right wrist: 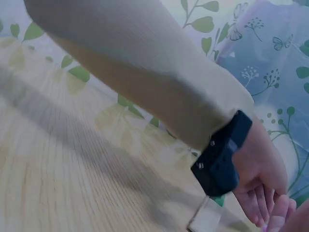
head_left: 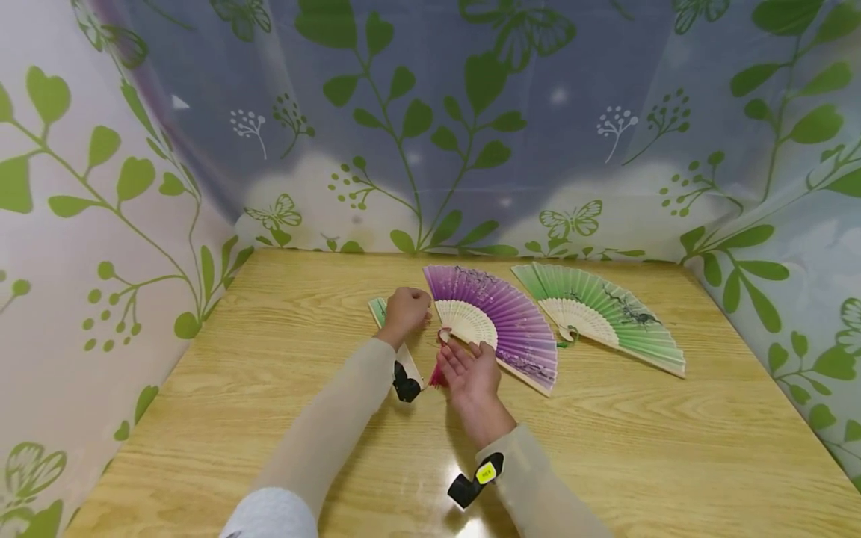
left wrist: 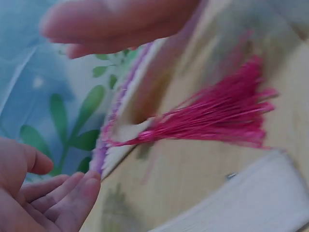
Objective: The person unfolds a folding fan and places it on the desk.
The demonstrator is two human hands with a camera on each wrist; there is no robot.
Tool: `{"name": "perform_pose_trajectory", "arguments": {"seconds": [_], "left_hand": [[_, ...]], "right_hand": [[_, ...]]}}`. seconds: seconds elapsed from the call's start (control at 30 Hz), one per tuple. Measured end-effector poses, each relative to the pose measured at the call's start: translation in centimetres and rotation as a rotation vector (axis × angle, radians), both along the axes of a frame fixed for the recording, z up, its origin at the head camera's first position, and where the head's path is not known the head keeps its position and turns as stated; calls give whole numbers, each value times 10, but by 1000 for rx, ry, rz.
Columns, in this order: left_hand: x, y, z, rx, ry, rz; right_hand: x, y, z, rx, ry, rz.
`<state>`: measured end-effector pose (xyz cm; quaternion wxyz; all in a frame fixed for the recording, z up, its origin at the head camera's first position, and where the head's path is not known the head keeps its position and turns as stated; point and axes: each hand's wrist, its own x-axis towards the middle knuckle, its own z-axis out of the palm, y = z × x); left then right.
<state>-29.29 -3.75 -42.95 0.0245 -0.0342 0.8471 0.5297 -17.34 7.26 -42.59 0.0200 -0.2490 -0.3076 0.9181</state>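
Observation:
A spread purple folding fan (head_left: 518,321) lies on the table, its pale ribs meeting by a red cord and pink tassel (left wrist: 217,106). My left hand (head_left: 406,314) is beside the fan's left edge, bent at the wrist. In the left wrist view its thumb stands apart from the fingers, fingertips (left wrist: 89,186) right at the purple edge. My right hand (head_left: 474,377) is palm up with loosely extended fingers, close to the fan's pivot end. Partly hidden under my left wrist is a folded green fan (head_left: 378,310) with pale sticks.
A spread green fan (head_left: 612,310) lies to the right of the purple one, with a green cord at its pivot. The wooden table (head_left: 269,321) meets leaf-patterned cloth (head_left: 417,149) at the back and sides. Each wrist wears a black camera mount (right wrist: 217,164).

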Motion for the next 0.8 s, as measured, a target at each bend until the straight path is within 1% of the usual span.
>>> {"name": "perform_pose_trajectory", "arguments": {"seconds": [0.07, 0.17, 0.23, 0.3, 0.43, 0.53, 0.63, 0.7, 0.77, 0.8], "left_hand": [[-1, -6, 7, 95, -21, -11], [-2, -16, 17, 167, -30, -13], [-3, -23, 22, 166, -29, -14], [-4, -30, 25, 156, -29, -17], [-6, -43, 24, 120, -41, -20], [-6, -53, 21, 48, -44, -13], [-5, -62, 20, -110, -31, -12], [-4, -67, 20, -231, -25, -12], [-2, -71, 21, -337, -25, -10], [-2, -73, 21, -376, -30, -6]], "right_hand": [[-3, 0, 3, 36, 27, 43], [-9, 0, 8, 103, 74, 133], [-14, 0, 11, 157, 111, 185], [-18, 1, 15, 215, 144, 214], [-23, 2, 20, 337, 206, 249], [-26, 2, 22, 473, 231, 270], [-29, 1, 25, 669, 244, 308], [-29, 0, 26, 814, 259, 350], [-30, -2, 26, 962, 290, 399], [-30, -3, 25, 1036, 304, 422]]}}
